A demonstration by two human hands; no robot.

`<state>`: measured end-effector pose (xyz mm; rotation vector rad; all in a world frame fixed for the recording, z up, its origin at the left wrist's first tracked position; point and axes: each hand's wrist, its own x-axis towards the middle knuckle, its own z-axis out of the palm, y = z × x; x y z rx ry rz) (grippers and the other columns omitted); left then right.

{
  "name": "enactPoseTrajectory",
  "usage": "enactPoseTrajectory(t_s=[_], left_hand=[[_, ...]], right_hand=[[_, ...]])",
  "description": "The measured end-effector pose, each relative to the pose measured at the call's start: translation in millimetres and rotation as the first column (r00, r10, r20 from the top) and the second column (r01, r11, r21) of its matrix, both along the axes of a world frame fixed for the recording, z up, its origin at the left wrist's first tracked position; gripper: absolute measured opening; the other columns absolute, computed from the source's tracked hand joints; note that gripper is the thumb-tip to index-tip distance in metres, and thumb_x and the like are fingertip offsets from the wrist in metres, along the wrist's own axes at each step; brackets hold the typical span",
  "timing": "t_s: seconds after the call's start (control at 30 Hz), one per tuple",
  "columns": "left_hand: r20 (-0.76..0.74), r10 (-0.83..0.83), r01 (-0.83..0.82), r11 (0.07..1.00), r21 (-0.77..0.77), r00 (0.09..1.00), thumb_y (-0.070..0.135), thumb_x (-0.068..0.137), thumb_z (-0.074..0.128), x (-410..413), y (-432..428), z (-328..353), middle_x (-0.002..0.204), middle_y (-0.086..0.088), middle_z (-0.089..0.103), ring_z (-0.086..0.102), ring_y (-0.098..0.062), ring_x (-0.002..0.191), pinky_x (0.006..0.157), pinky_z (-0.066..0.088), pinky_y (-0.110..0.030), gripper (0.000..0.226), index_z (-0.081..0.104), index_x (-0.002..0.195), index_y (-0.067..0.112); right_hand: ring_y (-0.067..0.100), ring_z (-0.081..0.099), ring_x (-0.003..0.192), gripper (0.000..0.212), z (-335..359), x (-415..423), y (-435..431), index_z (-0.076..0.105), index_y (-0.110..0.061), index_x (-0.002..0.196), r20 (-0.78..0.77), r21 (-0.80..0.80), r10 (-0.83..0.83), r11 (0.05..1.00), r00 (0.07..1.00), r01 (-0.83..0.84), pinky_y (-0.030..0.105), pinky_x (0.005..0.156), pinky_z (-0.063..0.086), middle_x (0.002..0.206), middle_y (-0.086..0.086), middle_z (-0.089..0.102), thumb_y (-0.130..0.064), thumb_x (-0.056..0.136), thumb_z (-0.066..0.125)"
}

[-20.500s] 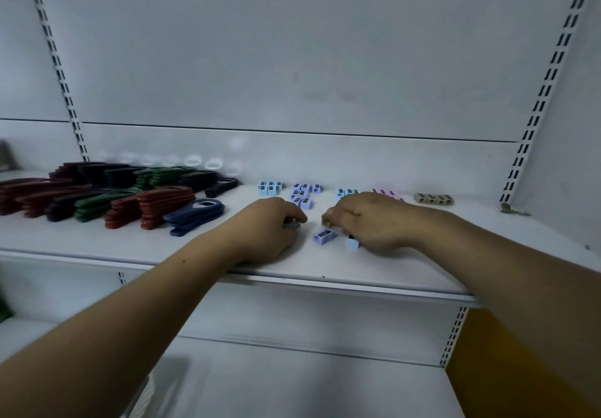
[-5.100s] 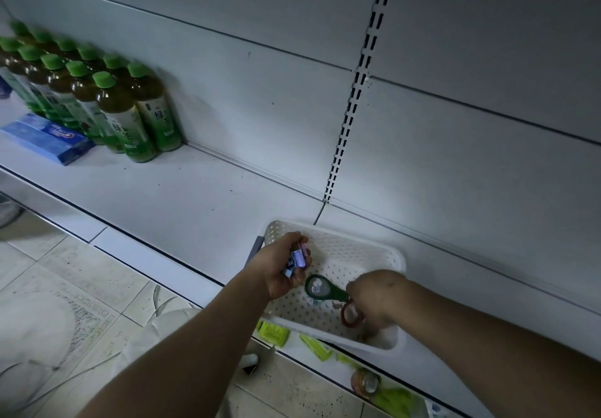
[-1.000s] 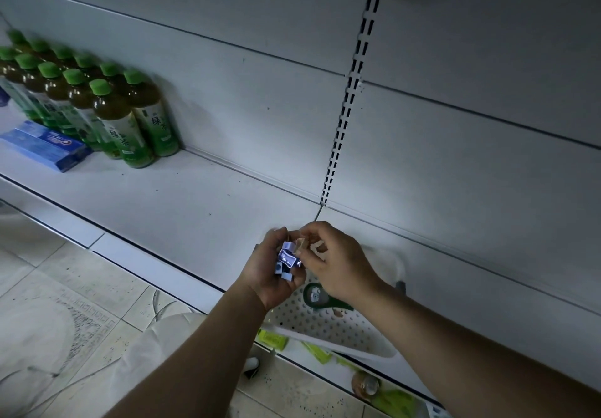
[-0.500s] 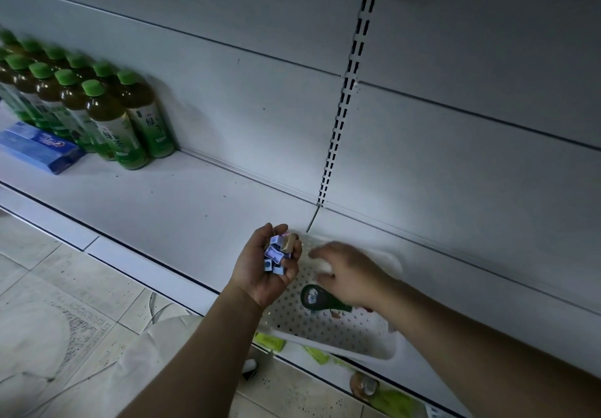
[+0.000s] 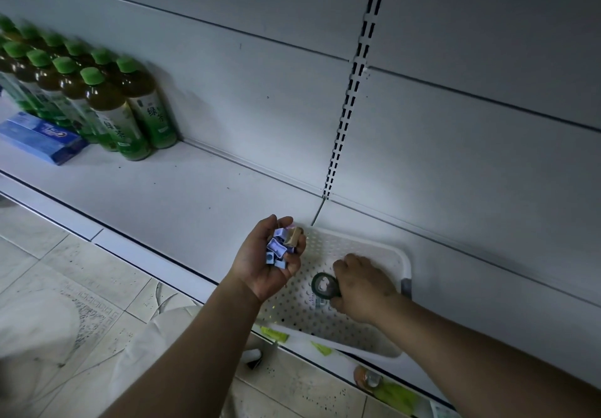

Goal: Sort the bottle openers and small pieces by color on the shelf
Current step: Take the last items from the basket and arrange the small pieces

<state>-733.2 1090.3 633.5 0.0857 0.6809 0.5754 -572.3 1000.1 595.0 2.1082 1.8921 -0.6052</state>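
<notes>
Your left hand [image 5: 266, 263] cups blue and tan pieces [image 5: 279, 248] at the white basket's [image 5: 374, 241] left edge, while your right hand [image 5: 362, 284], inside it, grips the green opener [image 5: 323, 286]; you are likely gathering, so next lift it out for colour sorting.

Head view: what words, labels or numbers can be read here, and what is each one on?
"绿茶": on the labels of the two front green-capped bottles.
Blue box: white logo, too blurred to read.
Yellow tags on the shelf edge: too small to read.
Nothing else is legible.
</notes>
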Motion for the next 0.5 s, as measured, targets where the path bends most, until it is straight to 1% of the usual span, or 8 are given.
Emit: enactPoseTrajectory(t_s=[0.07, 0.1, 0.17, 0.23, 0.37, 0.43, 0.5], left_hand=[[-0.001, -0.001, 0.001, 1.0, 0.001, 1.0, 0.029, 0.075, 0.057, 0.6, 0.6, 0.5, 0.077, -0.008, 0.062, 0.065, -0.022, 0.056, 0.04, 0.042, -0.016, 0.019, 0.064, 0.078, 0.011], [0.0, -0.002, 0.002, 1.0, 0.001, 1.0, 0.028, 0.075, 0.057, 0.9, 0.7, 0.5, 0.077, -0.008, 0.062, 0.065, -0.022, 0.056, 0.04, 0.042, -0.016, 0.019, 0.064, 0.077, 0.011], [0.003, -0.008, 0.008, 1.0, 0.001, 1.0, 0.029, 0.075, 0.057, 2.4, 0.9, 1.1, 0.078, -0.008, 0.061, 0.065, -0.021, 0.056, 0.04, 0.043, -0.016, 0.019, 0.065, 0.076, 0.011], [0.002, -0.008, 0.008, 1.0, 0.001, 1.0, 0.029, 0.075, 0.057, 3.3, 0.6, 1.7, 0.079, -0.007, 0.061, 0.065, -0.021, 0.056, 0.041, 0.044, -0.016, 0.019, 0.065, 0.075, 0.011], [0.003, 0.003, -0.003, 1.0, 0.004, 1.0, 0.028, 0.075, 0.057, 2.8, 0.7, 4.2, 0.078, -0.008, 0.062, 0.065, -0.022, 0.056, 0.042, 0.045, -0.017, 0.021, 0.067, 0.072, 0.01], [-0.001, 0.009, -0.009, 1.0, 0.004, 1.0, 0.028, 0.075, 0.058, 1.1, 0.6, 4.5, 0.078, -0.008, 0.062, 0.065, -0.022, 0.056, 0.041, 0.045, -0.017, 0.021, 0.067, 0.072, 0.01], [-0.002, 0.015, -0.015, 1.0, 0.006, 1.0, 0.028, 0.074, 0.058, -1.1, -0.7, 4.7, 0.08, -0.008, 0.062, 0.065, -0.022, 0.057, 0.041, 0.046, -0.017, 0.021, 0.067, 0.073, 0.01]], right_hand=[[0.031, 0.038, 0.123, 0.07, 0.6, -0.1, -2.5, 0.034, -0.013, 0.136, 0.057, -0.048, -0.054, 0.997, 0.997, 0.056, 0.04, 0.096, 0.038, 0.134, 0.01, 0.037, -0.051, 0.083, 0.061], [0.031, 0.038, 0.124, 0.072, 0.3, -0.4, -3.4, 0.032, -0.013, 0.137, 0.07, -0.066, -0.064, 0.995, 0.995, 0.069, 0.04, 0.097, 0.037, 0.136, 0.011, 0.036, -0.051, 0.084, 0.061], [0.032, 0.041, 0.122, 0.068, -0.6, -0.4, -3.7, 0.034, -0.011, 0.136, 0.058, -0.069, -0.102, 0.992, 0.993, 0.106, 0.038, 0.096, 0.038, 0.136, 0.013, 0.036, -0.047, 0.085, 0.062], [0.032, 0.043, 0.119, 0.067, -1.6, 0.8, -3.6, 0.035, -0.009, 0.134, 0.032, -0.054, -0.184, 0.981, 0.982, 0.185, 0.036, 0.094, 0.04, 0.133, 0.016, 0.036, -0.041, 0.085, 0.066], [0.031, 0.044, 0.12, 0.076, -3.7, 4.0, -2.9, 0.032, -0.013, 0.135, -0.09, -0.065, -0.404, 0.914, 0.91, 0.4, 0.034, 0.095, 0.042, 0.132, 0.016, 0.038, -0.033, 0.076, 0.076], [0.03, 0.045, 0.121, 0.079, -3.0, 4.8, -1.6, 0.033, -0.013, 0.136, -0.129, -0.081, -0.44, 0.898, 0.889, 0.433, 0.034, 0.095, 0.044, 0.132, 0.014, 0.04, -0.029, 0.074, 0.079], [0.029, 0.047, 0.119, 0.078, -2.0, 5.2, -0.5, 0.037, -0.012, 0.133, -0.135, -0.09, -0.46, 0.888, 0.877, 0.452, 0.034, 0.093, 0.046, 0.129, 0.012, 0.046, -0.028, 0.07, 0.081]])
